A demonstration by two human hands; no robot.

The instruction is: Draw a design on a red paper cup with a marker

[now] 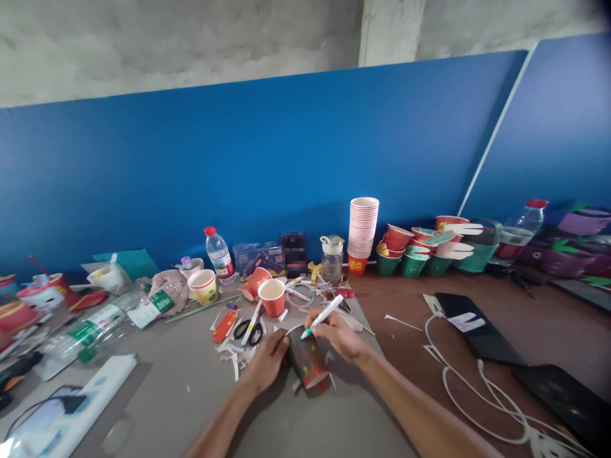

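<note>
A paper cup, coloured dark green over red, lies tilted on its side above the grey table mat. My left hand grips it at the left, near its rim. In my right hand is a white marker with a green tip, which meets the cup's side near the upper end. Behind my hands stands a red paper cup, white inside. Black-handled scissors, another marker and white paper scraps lie left of it.
A tall stack of paper cups rises by the blue partition. Decorated green and red cups stand to its right. Plastic bottles and a glass jar are at the back. White cables and a black phone lie right.
</note>
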